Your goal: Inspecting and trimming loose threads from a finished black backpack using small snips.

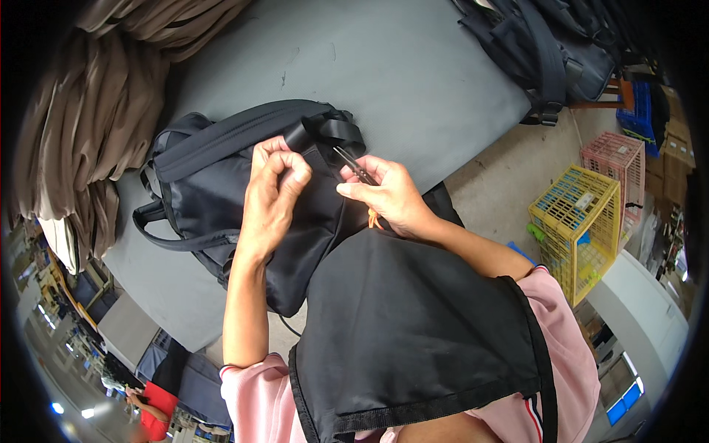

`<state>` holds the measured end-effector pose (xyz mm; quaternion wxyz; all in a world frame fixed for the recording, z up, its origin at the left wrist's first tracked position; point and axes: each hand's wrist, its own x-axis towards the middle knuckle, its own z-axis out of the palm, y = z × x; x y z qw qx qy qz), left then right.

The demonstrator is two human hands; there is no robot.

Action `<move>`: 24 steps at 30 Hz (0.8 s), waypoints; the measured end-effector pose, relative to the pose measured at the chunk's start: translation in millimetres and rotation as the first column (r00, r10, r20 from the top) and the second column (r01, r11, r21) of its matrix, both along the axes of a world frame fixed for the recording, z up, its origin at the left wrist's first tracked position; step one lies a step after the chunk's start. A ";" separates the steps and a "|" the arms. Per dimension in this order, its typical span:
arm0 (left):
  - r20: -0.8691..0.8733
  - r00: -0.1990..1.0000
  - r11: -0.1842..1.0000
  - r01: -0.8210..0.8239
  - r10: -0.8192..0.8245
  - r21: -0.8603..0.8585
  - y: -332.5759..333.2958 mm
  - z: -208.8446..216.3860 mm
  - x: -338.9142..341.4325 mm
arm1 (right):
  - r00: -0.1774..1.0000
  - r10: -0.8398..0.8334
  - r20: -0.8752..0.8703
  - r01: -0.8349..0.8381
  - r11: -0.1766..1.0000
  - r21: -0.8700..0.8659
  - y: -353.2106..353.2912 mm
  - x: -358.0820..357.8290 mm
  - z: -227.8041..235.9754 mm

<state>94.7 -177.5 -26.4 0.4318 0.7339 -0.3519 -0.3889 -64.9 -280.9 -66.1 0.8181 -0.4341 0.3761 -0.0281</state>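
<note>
A black backpack (pixel 214 198) lies on its side on the grey table, its padded shoulder strap (pixel 236 133) along the far edge. My left hand (pixel 275 184) is closed above the bag, thumb and fingers pinched together next to a loop of black webbing (pixel 336 131). Whatever is in that pinch is too small or hidden to make out. Close by on the right, my right hand (pixel 388 193) grips dark thread snips (pixel 354 166), with their pointed tips toward the webbing. An orange cord (pixel 374 218) hangs below that hand.
Brown fabric pieces (pixel 103 111) are heaped at the left of the grey table (pixel 384 59). More black bags (pixel 546 52) lie at its far right corner. Yellow (pixel 580 221) and pink (pixel 617 159) crates stand beyond the right edge. A person in red (pixel 156 410) is at the lower left.
</note>
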 end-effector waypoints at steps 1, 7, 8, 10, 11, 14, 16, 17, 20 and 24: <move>-0.006 1.000 1.000 -0.013 0.013 0.028 -3.2 4.5 2.4 | 1.000 -0.015 -0.011 0.015 1.000 0.001 1.3 0.2 -2.8; 0.681 0.611 0.912 0.211 -0.404 0.351 6.0 5.3 -7.4 | 0.999 -0.054 -0.002 0.054 0.999 -0.005 5.9 6.5 -2.5; 0.677 0.640 0.928 0.188 -0.365 0.323 7.3 3.8 -10.7 | 0.998 -0.062 0.010 0.062 0.997 -0.038 7.2 7.4 -2.5; 0.671 0.668 0.943 0.156 -0.320 0.295 11.4 -2.3 -13.6 | 0.999 -0.040 -0.006 0.040 0.999 0.036 5.3 7.0 -4.7; 0.683 0.657 0.946 0.171 -0.318 0.277 14.0 -7.6 -13.9 | 1.000 -0.018 -0.021 0.021 0.994 0.109 5.1 7.3 -5.3; 0.687 0.670 0.958 0.163 -0.282 0.234 22.5 -21.6 -15.2 | 0.999 -0.019 -0.030 0.024 0.986 0.165 7.9 12.6 -1.2; 0.732 0.654 0.982 0.135 -0.190 0.134 24.6 -26.5 -16.8 | 0.999 -0.044 -0.025 0.048 0.985 0.167 12.0 16.9 0.3; 0.732 0.655 0.983 0.131 -0.185 0.131 26.2 -29.9 -18.1 | 0.997 -0.078 -0.021 0.080 0.982 0.170 13.2 19.0 0.9; 0.734 0.677 0.992 0.044 0.058 -0.119 33.4 -48.7 -23.0 | 1.000 -0.027 0.006 0.025 0.979 0.204 12.3 24.5 6.5; 0.640 0.766 0.979 0.082 0.056 -0.184 28.6 -55.1 -36.6 | 0.781 0.474 0.407 -0.220 0.818 -0.531 27.7 43.6 79.4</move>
